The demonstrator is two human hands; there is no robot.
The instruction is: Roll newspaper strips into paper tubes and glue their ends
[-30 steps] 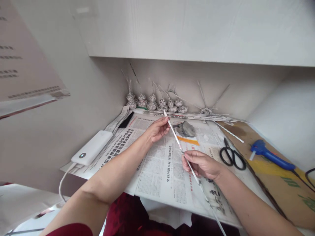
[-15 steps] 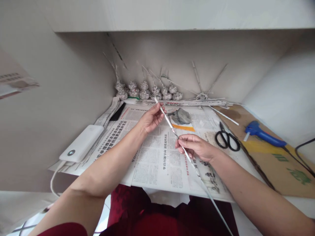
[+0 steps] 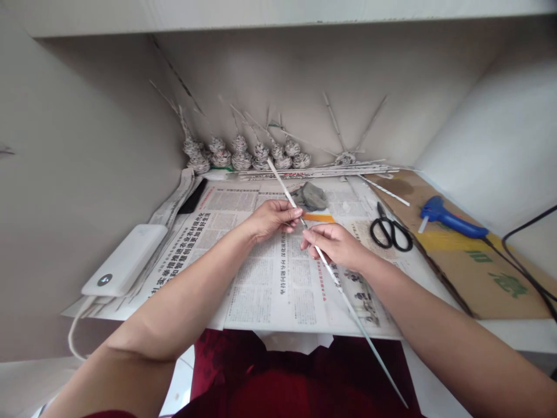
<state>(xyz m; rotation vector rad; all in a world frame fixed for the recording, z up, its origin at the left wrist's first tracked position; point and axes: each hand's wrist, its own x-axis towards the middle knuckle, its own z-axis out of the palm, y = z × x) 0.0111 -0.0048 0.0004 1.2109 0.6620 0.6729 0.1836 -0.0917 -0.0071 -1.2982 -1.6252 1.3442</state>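
Observation:
A long, thin rolled paper stick (image 3: 337, 281) slants across the middle, its far tip near the woven figures and its pale near end over my lap. My left hand (image 3: 275, 219) pinches it between thumb and fingers just above the middle. Just below, my right hand (image 3: 334, 245) is closed on the same stick, close to my left fingertips. Both hands are above the newspaper (image 3: 256, 290) that covers the table. Behind the stick lies a grey cloth (image 3: 311, 196), with an orange strip (image 3: 319, 218) in front of it.
Several gourd-shaped woven paper figures (image 3: 241, 153) line the back wall, behind a bundle of paper sticks (image 3: 322, 171). To the right are black scissors (image 3: 390, 229) and a blue glue gun (image 3: 452, 219) on cardboard (image 3: 474, 290). A white power bank (image 3: 125, 259) lies left.
My left hand has slid down the stick toward my right hand, so more of the far end sticks out. The camera view has shifted slightly.

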